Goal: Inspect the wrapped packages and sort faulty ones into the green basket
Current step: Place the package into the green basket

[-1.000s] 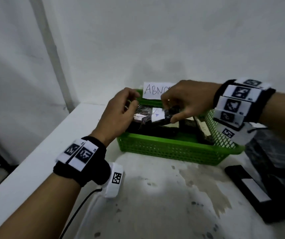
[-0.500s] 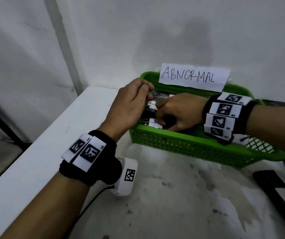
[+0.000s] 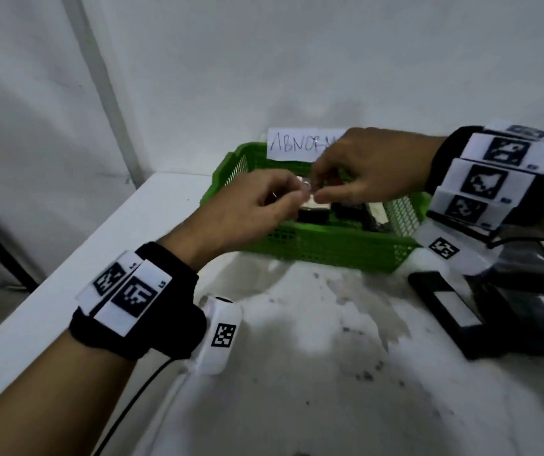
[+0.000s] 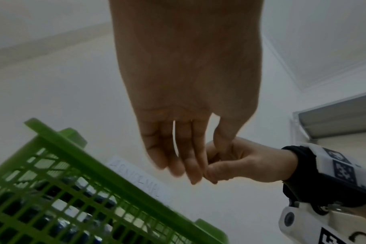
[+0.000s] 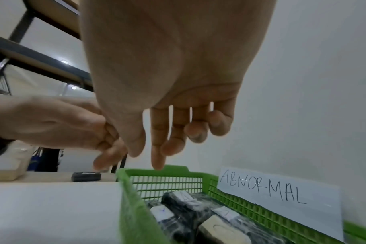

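The green basket stands against the wall and holds several black wrapped packages with white labels, also seen from above in the right wrist view. Both hands hover just above the basket's left part, fingertips almost meeting. My left hand has loosely bent fingers and holds nothing that I can see; the left wrist view shows its fingers hanging fairly straight. My right hand also hangs relaxed over the basket rim, with its fingers empty.
A paper sign reading ABNORMAL is fixed to the basket's back wall. More black wrapped packages lie on the stained white table at the right. The table's left edge drops off to the floor.
Both hands gripped a black wrapped package and lowered it into the basket. Now they have let go and risen above it, empty.
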